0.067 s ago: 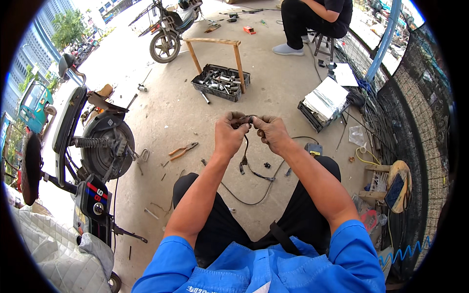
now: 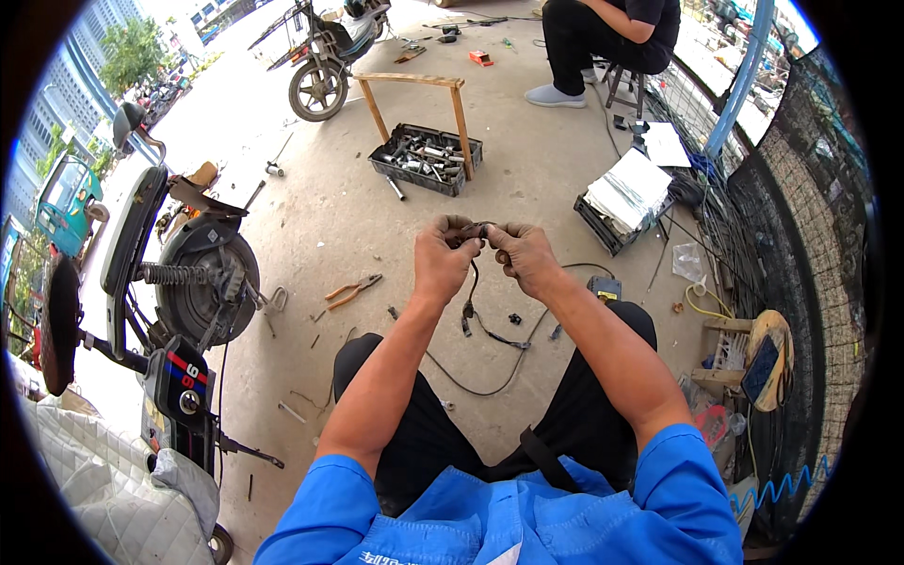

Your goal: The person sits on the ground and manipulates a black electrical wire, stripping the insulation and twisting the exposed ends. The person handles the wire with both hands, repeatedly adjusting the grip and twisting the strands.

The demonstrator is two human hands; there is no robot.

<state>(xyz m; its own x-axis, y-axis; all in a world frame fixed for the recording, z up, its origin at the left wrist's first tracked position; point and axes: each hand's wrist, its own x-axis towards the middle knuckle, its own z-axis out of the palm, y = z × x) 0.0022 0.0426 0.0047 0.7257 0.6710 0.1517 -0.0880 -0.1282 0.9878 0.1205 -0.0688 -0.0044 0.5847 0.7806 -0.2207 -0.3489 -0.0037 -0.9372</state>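
Both my hands meet in front of my knees over a thin black cable [image 2: 475, 276]. My left hand [image 2: 443, 259] pinches it from one side, fingers closed. Close beside it, my right hand [image 2: 528, 258] has thumb and fingers pressed on a small dark end piece of the same cable. Fingers cover most of the held part, so its exact shape is hidden. Below the hands the cable hangs to a black connector [image 2: 467, 326], and a longer black lead [image 2: 471, 391] loops between my knees toward a dark box [image 2: 604, 286] by my right knee.
Orange-handled pliers [image 2: 354, 292] lie left of my hands. Ahead stands a black tool crate [image 2: 417, 185] with a wooden handle. A partly stripped scooter [image 2: 179, 282] is at left; a crate with white sheets [image 2: 629, 188] and a wooden stool [image 2: 768, 360] are at right. Another person [image 2: 603, 38] sits ahead.
The hanging cable and its connector have swung very slightly to the left. My hands keep the same place and grip.
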